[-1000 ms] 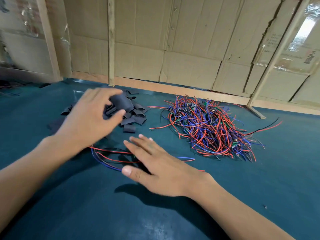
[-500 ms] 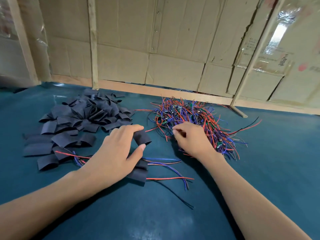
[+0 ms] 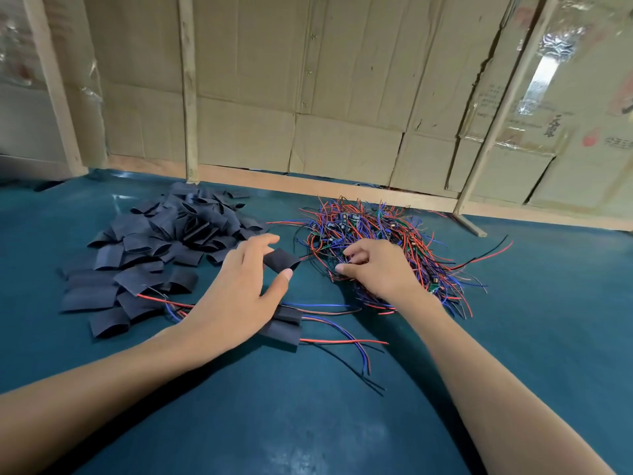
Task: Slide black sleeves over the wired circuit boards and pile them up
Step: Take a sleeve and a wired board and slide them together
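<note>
Head view. The left hand (image 3: 239,296) pinches one black sleeve (image 3: 281,260) between thumb and fingers, held above the teal tabletop (image 3: 342,423) near its middle. The right hand (image 3: 376,269), fingers curled, picks into the near edge of the tangle of wired circuit boards (image 3: 383,245), which lies toward the far right of the tabletop. A heap of loose sleeves (image 3: 154,248) lies toward the far left. Sleeved boards (image 3: 282,329) with red, blue and black leads lie partly under the left hand.
</note>
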